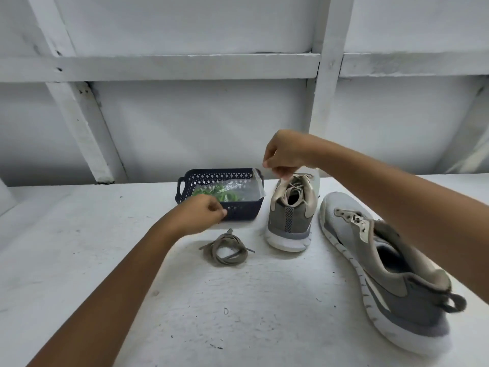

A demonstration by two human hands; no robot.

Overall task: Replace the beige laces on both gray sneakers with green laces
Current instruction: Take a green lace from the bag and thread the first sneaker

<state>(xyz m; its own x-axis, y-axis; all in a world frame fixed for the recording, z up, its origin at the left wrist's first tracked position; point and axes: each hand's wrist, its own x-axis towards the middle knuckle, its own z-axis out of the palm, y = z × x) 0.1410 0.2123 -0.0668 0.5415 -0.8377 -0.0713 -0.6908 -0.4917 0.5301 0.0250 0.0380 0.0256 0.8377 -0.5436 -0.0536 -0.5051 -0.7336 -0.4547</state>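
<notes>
A dark blue basket [246, 211] at the back of the table holds a clear plastic bag [238, 188] of green laces [225, 194]. My left hand [203, 214] grips the basket's near rim with curled fingers. My right hand [284, 154] hovers above the basket's right corner and seems to pinch the bag's raised clear flap. Under that hand an upright gray sneaker [289, 221] still has loosened beige laces [293, 188]. A second gray sneaker [383, 274] lies on its side at the right, with bare eyelets. One removed beige lace [226, 251] lies coiled in front of the basket.
The white tabletop [238, 313] runs on toward me and to the left. A white panelled wall [211, 115] stands right behind the basket and the upright sneaker. My right forearm crosses over the tipped sneaker.
</notes>
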